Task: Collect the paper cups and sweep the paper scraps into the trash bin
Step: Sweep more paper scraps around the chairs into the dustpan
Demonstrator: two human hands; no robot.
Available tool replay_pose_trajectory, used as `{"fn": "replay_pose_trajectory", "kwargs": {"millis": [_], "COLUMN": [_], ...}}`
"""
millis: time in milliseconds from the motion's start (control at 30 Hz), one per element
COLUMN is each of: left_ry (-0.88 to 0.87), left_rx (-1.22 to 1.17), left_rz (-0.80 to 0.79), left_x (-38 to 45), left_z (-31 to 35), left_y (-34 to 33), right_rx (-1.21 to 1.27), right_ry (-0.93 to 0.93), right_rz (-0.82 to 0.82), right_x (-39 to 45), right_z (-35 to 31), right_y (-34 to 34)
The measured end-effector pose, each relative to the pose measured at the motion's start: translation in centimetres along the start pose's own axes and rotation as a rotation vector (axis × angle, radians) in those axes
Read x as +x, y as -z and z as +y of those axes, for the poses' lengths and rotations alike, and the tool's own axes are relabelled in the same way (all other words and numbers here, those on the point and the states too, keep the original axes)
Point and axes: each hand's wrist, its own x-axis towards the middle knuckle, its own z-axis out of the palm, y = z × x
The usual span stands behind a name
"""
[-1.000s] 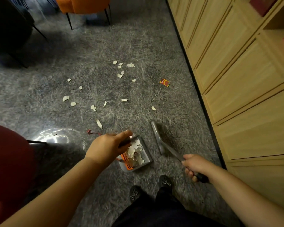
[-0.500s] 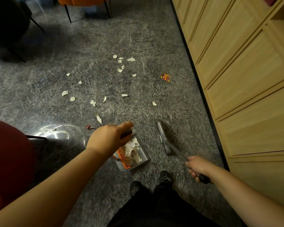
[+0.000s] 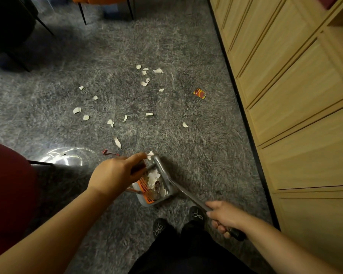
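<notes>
Grey dustpan (image 3: 147, 202) holding white paper scraps (image 3: 153, 177), left hand (image 3: 115, 173) grip around its handle, right hand (image 3: 224, 215) grip around broom (image 3: 166, 175)

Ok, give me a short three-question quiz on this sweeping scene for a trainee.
1. True or false: the dustpan already holds paper scraps.
2. Which hand grips the broom handle? A) left hand B) right hand C) both
3. Fill in: the red and yellow wrapper lies on the carpet near the wooden ____.

Key:
1. True. White scraps lie in the pan beside its orange comb.
2. B. The left hand holds the dustpan's handle.
3. Cabinets.
</notes>
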Motion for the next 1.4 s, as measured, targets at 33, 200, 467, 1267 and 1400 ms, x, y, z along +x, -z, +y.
{"fn": "replay_pose_trajectory", "kwargs": {"millis": [33,200,467,1267,1400], "left_ry": [0.005,0.003,-0.013,0.064,0.11], "left_rx": [0.005,0.024,0.01,0.036,0.047], "left_rz": [-0.003,-0.004,0.03,0.02,0.055], "left_x": [-0.2,-0.5,-1.0,-1.6,-2.8], "left_z": [0.0,0.6,1.2,0.1,-0.8], "left_y": [0.1,0.0,-0.3,0.5,1.7], "right_rx": [-0.001,-0.09,-0.006,0.128,0.146], "right_ry": [0.004,0.031,-0.049,0.03,0.05], "right_rz": [-0.002,0.002,-0.01,0.083,0.111], "right_x": [-0.1,0.6,2.0,1.8,1.8], "right_z": [0.2,1.0,2.4,1.9,0.2], "right_y": [0.1,0.2,-0.1,-0.3,-0.2]}}
